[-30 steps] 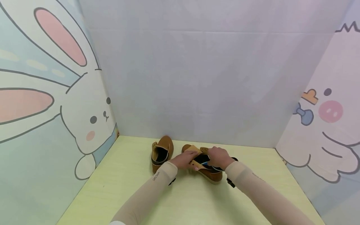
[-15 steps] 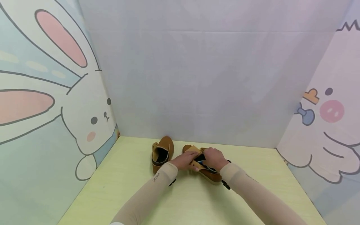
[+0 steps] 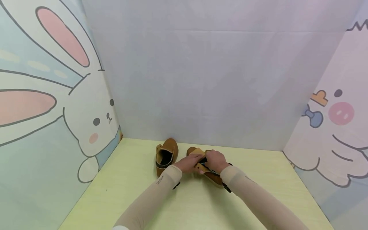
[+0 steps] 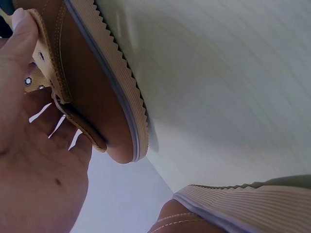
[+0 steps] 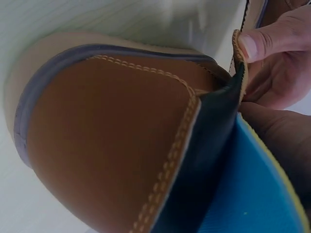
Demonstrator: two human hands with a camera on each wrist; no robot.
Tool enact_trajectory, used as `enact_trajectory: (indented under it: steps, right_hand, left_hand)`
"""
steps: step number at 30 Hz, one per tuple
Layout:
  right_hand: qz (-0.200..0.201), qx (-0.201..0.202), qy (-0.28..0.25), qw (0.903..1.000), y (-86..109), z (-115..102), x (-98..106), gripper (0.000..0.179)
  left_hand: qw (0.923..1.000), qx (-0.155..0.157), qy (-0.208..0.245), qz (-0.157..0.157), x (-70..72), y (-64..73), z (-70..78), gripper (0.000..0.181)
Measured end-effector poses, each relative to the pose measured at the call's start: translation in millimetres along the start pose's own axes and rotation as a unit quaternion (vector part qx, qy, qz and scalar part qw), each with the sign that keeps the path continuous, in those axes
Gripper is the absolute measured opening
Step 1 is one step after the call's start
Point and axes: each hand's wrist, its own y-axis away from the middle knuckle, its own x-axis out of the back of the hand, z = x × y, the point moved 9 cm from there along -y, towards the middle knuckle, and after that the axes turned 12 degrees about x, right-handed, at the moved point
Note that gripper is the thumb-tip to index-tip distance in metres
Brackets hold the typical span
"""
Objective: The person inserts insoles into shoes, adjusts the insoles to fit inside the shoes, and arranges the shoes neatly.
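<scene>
A brown leather shoe (image 3: 214,179) lies toe toward the back wall, its tan tongue (image 3: 198,151) folded forward over the toe. My left hand (image 3: 188,163) holds this shoe at the opening. In the left wrist view its thumb (image 4: 22,34) presses the eyelet flap (image 4: 48,60) while the fingers lie behind the tongue. My right hand (image 3: 215,160) reaches into the opening and grips a blue insole (image 5: 252,179) with a yellow edge. Part of the insole sits inside the dark heel lining (image 5: 199,160); its front end and most right fingers are hidden.
A matching brown shoe (image 3: 171,147) stands just left of the held one, toe to the back wall. The pale yellow-green tabletop (image 3: 135,191) is bounded by a grey wall (image 3: 201,95) behind and cartoon-printed panels (image 3: 95,143) at the sides.
My right hand has moved left and deeper toward the shoe's front, taking the blue insole with it; less blue shows in the head view. The left hand keeps its hold.
</scene>
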Motion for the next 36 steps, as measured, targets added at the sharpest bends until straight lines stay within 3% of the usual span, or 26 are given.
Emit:
enact_trajectory:
  steps: [14, 30, 36]
  right_hand:
    - [-0.014, -0.003, -0.013, 0.9998, -6.3, 1.5, -9.6, 0.019]
    - [0.017, -0.012, -0.009, 0.9997, -8.3, 2.5, -17.9, 0.019]
    - [-0.016, -0.015, -0.021, 0.9995, -8.5, 4.2, -20.7, 0.020]
  left_hand:
    - [0.9999, 0.009, 0.008, -0.006, -2.1, -4.7, -2.5, 0.087]
    - [0.9998, 0.007, 0.020, -0.003, -1.0, -2.9, -0.1, 0.088]
    - [0.9996, 0.016, 0.021, -0.012, -2.5, -2.0, -1.7, 0.088]
